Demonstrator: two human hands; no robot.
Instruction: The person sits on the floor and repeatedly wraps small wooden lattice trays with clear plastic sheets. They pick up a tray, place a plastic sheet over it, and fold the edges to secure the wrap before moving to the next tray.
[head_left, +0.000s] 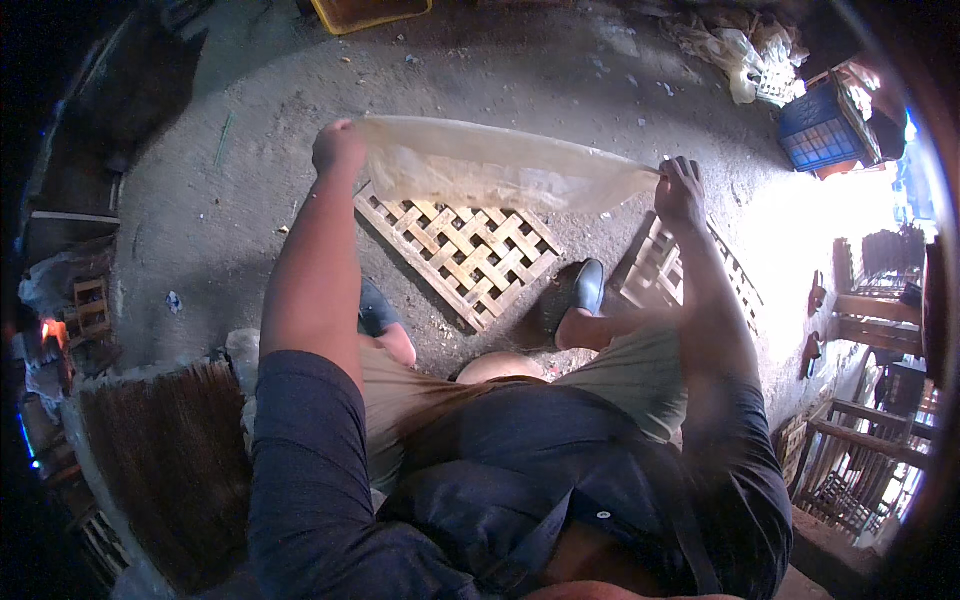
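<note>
Between my two raised hands a thin, translucent pale sheet (502, 161) is stretched wide, its lower edge hanging loose. My left hand (337, 146) is closed on the sheet's left end. At the other end, my right hand (681, 191) grips a gathered corner, its fingers partly spread. Below the sheet, a woven lattice panel (472, 251) of light slats with a flat border lies on the ground between my feet; the sheet hides its far part. A second lattice panel (652, 266) lies to the right, partly covered by my right forearm.
Blue plastic crate (821, 127) and crumpled plastic bags (739, 60) lie at the far right. A yellow-rimmed container (371, 19) stands at the top. Near my left side is a dark brown board (165, 465). Wooden racks (870, 442) line the right. Scraps dot the concrete floor (262, 97).
</note>
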